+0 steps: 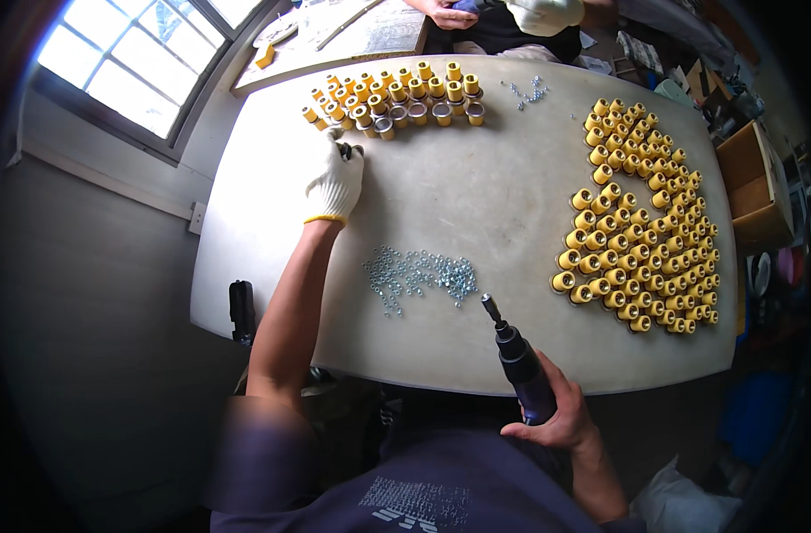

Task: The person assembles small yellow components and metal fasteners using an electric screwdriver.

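Observation:
My left hand (333, 182), in a white knitted glove, reaches to the far left of the table. Its fingers are closed, and a small dark part shows among them; what it is I cannot make out. Just beyond it stands a group of yellow cylindrical parts (399, 91), some showing greyish round ends. At the near edge my bare right hand (561, 410) is wrapped round a dark power screwdriver (517, 362), its socket tip pointing up and left. Between the hands lie many small silvery nuts (456, 274), loosely spread.
A large cluster of yellow cylinders (643, 235) covers the table's right side. More small metal pieces (534, 92) lie at the far edge, near another person's gloved hand (546, 13). A cardboard box (754, 182) is beyond the right edge; a black case (242, 312) sits at the left edge.

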The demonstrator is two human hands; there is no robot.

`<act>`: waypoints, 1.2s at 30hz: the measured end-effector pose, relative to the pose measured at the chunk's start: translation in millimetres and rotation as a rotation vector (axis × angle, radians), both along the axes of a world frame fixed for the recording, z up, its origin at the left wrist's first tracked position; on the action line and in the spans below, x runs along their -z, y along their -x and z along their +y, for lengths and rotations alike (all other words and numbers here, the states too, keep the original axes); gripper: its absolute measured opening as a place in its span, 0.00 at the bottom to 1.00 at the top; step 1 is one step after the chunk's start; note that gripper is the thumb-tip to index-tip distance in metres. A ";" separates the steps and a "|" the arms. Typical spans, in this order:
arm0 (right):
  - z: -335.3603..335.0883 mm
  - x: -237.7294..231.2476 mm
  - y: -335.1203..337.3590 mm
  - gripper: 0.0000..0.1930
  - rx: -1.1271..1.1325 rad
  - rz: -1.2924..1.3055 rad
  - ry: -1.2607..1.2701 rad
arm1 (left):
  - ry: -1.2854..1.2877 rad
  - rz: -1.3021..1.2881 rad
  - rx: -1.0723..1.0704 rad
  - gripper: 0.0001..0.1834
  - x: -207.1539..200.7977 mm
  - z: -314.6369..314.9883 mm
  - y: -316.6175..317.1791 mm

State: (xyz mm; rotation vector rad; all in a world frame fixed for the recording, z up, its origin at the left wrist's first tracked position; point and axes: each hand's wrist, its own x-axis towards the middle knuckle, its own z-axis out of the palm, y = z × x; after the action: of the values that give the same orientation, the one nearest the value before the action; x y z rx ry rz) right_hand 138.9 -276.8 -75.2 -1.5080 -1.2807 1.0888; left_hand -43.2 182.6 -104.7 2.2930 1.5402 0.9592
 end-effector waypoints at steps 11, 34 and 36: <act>1.5 -3.6 -0.9 0.60 -0.003 0.036 0.025 | 1.163 -1.230 0.146 0.12 -39.6 -50.2 74.9; 8.6 -42.0 21.4 0.52 -0.101 -0.279 -0.133 | 1.638 -0.877 0.612 0.26 -79.3 -187.7 33.2; 7.5 -41.9 21.9 0.53 -0.105 -0.287 -0.132 | 1.615 -0.901 0.554 0.26 -81.8 -193.7 31.9</act>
State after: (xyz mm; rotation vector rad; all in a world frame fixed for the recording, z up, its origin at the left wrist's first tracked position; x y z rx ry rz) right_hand 116.9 -269.3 -33.3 -1.5498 -1.6119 0.8545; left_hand -75.2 -11.1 -22.9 0.7672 0.6195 0.2063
